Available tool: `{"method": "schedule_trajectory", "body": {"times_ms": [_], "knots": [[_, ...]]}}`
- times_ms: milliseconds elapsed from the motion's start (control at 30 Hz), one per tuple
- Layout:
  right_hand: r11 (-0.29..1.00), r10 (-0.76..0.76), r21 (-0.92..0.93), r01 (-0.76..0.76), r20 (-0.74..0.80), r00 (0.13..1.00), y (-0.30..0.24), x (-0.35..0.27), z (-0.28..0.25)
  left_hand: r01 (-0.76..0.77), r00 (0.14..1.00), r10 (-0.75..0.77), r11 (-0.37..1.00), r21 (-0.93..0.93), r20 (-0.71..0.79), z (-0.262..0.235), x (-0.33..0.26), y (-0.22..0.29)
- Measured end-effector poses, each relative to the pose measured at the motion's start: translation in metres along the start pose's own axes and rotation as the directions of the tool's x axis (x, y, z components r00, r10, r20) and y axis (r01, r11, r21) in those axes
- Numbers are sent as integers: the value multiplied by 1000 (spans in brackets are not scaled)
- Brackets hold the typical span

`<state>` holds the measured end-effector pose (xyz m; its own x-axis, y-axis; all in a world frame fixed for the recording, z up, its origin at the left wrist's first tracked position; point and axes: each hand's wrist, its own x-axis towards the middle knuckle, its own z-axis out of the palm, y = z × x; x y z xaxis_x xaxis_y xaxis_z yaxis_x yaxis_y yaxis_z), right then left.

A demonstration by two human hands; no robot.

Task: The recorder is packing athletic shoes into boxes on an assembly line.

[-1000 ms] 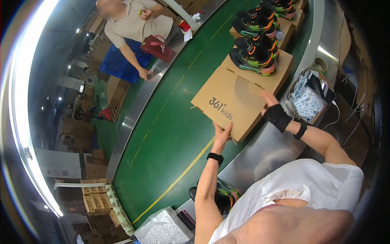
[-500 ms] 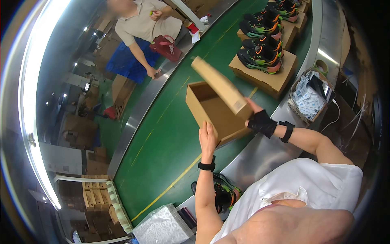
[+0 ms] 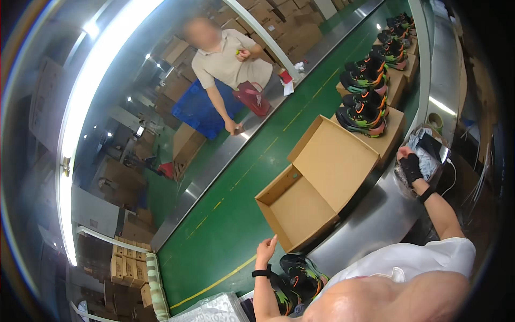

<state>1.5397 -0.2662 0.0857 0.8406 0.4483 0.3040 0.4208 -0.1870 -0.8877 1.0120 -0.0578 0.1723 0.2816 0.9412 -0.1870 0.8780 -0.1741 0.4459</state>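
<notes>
An open brown cardboard shoebox (image 3: pixel 302 208) sits on the green conveyor belt, its hinged lid (image 3: pixel 343 161) tipped back toward the shoes behind it. No contents show inside. My left hand (image 3: pixel 266 250) is by the box's near left edge, fingers loosely bent and fingertips at or close to the cardboard; nothing shows in it. My right hand (image 3: pixel 411 165), in a black fingerless glove, reaches over a container of small white packets (image 3: pixel 426 161) at the right. Its fingers are curled, and what they hold, if anything, is hidden. Black, green and orange sneakers (image 3: pixel 300 282) stand below my left hand.
More such sneakers (image 3: pixel 362 118) stand on closed shoeboxes (image 3: pixel 396 129) along the belt. A tape roll (image 3: pixel 434 122) and a dark flat device (image 3: pixel 430 146) lie by the packets. Plastic-wrapped sheets (image 3: pixel 206 308) are at lower left. Across the belt stands a person (image 3: pixel 236 59) beside a red bag (image 3: pixel 253 98).
The lid has swung from half raised to fully back. My right hand has left it and moved right to the packets. My left hand has come down the box's side. The view has shifted.
</notes>
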Motion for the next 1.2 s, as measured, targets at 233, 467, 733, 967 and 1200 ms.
{"method": "schedule_trajectory", "body": {"times_ms": [233, 467, 733, 967, 1200], "knots": [[805, 2, -565, 178, 303, 953, 42, 1, -38, -473, 820, 388, 873, 117, 422, 22, -73, 53], [875, -19, -471, 113, 199, 980, 36, 2, -38, -235, 951, 178, 948, 216, 251, 31, -74, 61], [868, -216, -438, 233, 89, 972, 55, 18, -42, -350, 908, 245, 890, 293, 338, 54, -46, 60], [971, -230, -68, 229, -13, 973, -74, 15, -39, -277, 937, 281, 960, -47, 207, 13, -55, 61], [784, -226, 618, -61, 376, 898, -129, -51, 101, -56, 882, 27, 997, 48, 471, -23, -84, 6]]}}
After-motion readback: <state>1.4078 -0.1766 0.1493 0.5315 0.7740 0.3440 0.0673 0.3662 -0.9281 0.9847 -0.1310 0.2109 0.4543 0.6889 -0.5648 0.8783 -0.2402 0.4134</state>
